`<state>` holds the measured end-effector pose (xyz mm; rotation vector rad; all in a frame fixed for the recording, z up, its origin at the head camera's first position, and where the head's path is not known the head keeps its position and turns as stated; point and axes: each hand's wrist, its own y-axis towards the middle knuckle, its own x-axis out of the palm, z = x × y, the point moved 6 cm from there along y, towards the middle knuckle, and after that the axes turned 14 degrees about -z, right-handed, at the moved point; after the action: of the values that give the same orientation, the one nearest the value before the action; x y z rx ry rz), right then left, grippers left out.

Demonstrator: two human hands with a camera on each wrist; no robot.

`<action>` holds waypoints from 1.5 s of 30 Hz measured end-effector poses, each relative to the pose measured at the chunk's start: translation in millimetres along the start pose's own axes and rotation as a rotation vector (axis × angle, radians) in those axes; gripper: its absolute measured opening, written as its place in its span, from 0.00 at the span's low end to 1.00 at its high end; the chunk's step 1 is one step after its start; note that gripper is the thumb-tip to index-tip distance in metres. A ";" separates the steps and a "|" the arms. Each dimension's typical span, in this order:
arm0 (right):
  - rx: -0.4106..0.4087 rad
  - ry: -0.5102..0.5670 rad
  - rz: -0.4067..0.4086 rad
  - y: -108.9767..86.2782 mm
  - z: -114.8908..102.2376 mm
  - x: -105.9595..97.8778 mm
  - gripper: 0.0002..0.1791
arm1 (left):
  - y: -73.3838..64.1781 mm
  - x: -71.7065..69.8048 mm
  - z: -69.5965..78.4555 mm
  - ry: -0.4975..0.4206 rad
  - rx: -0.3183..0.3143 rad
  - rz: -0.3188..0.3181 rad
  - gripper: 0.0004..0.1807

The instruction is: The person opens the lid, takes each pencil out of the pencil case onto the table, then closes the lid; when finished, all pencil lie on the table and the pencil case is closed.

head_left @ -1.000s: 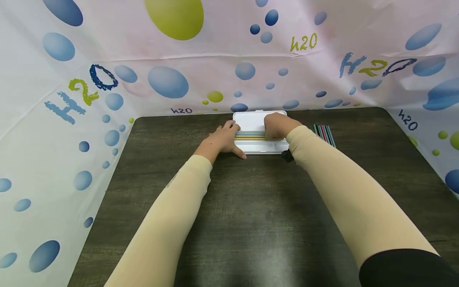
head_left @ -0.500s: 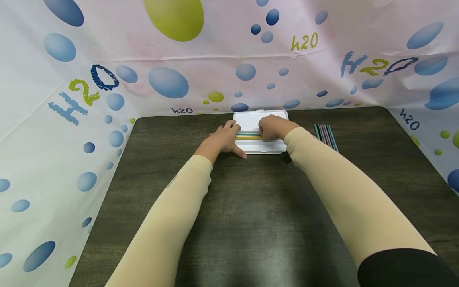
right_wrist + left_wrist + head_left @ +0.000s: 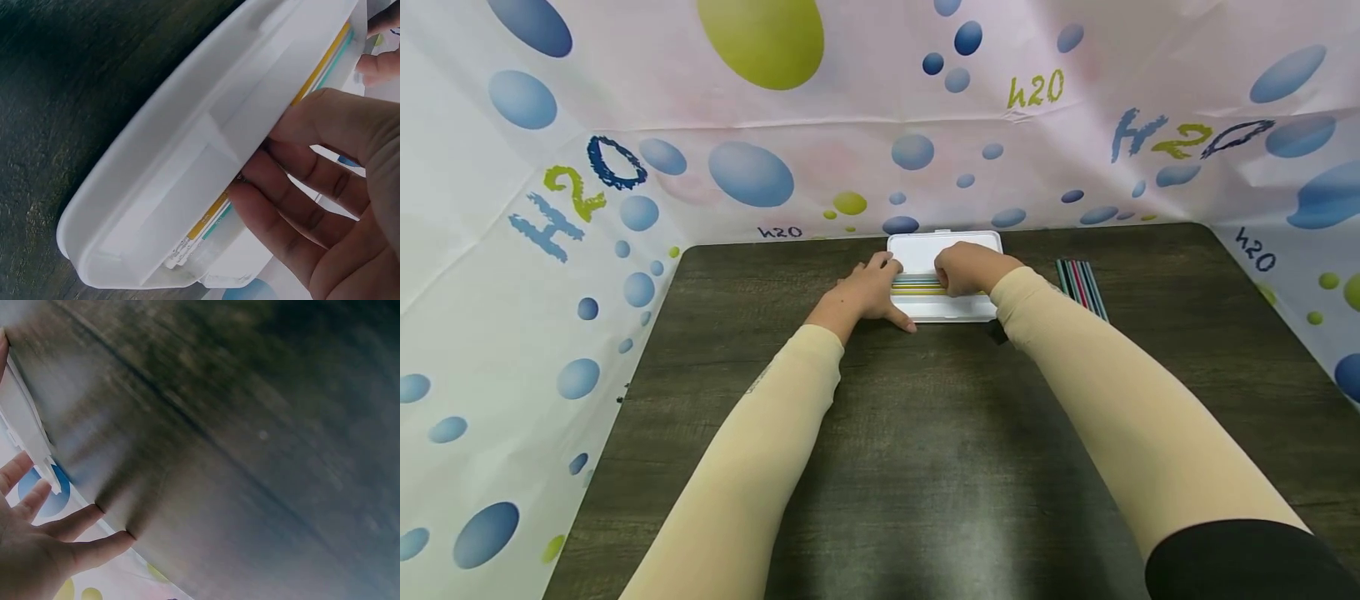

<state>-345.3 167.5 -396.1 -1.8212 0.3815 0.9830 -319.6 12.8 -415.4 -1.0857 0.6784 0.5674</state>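
Note:
A white pencil case (image 3: 947,311) lies at the table's far side, its lid (image 3: 916,252) laid back. Yellow, teal and pale pencils (image 3: 917,286) lie lengthwise inside. My left hand (image 3: 868,292) rests at the left end with spread fingers; its thumb reaches the front corner. In the left wrist view, two fingertips of the left hand (image 3: 47,540) touch the tabletop beside the case. My right hand (image 3: 973,268) reaches into the case from above. Its thumb and curled fingers pinch the pencils midway, as the right wrist view shows; the fingertips (image 3: 247,194) partly hide them.
A row of dark green, black, red and teal pencils (image 3: 1081,287) lies on the dark wooden table (image 3: 910,433) to the right of the case, partly behind the right sleeve. A white bubble-patterned sheet (image 3: 842,100) rises behind the table's far edge.
My right hand has shifted left along the pencils, from the right part of the case towards its middle. The left hand and the case stay in place.

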 end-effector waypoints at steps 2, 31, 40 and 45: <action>-0.014 -0.010 -0.006 0.5 -1.3 0.1 0.07 | -0.6 -0.7 0.1 -0.003 0.000 -0.003 0.62; -0.178 -0.099 -0.038 2.7 -3.5 4.3 0.05 | 2.4 -0.5 -1.6 -0.003 0.000 -0.014 0.62; -0.181 -0.098 -0.023 2.0 -2.3 4.5 0.06 | 2.1 0.3 -2.2 0.005 0.005 -0.012 0.62; -0.170 -0.090 -0.026 2.0 0.3 4.7 0.07 | 1.5 0.2 -1.9 0.012 0.001 -0.007 0.62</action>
<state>-343.8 167.6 -401.0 -1.9207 0.2236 1.1034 -321.0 11.6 -417.0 -1.0902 0.6849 0.5551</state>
